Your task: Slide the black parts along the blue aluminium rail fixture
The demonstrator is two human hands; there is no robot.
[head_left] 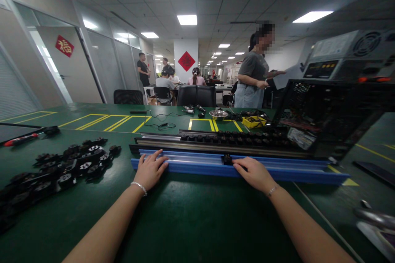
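A long blue rail point(197, 168) with a pale channel lies across the green table. My left hand point(152, 169) rests on the rail's left part, its fingers spread and nothing held in them. In the channel, right of the middle, sits a small black part point(227, 159). My right hand point(252, 171) touches the rail just right of that part, with thumb and forefinger apart and the fingertips beside it. Directly behind the blue rail runs a dark metal rail point(185, 144), and a row of black parts point(253, 138) lies along it.
Many black parts point(66, 166) are heaped at the left, near a red screwdriver point(21, 139). An open computer case point(333, 111) stands at the right. Behind the rails are a metal bowl point(218, 115) and a yellow tray point(254, 122). A person point(253, 70) stands beyond the table.
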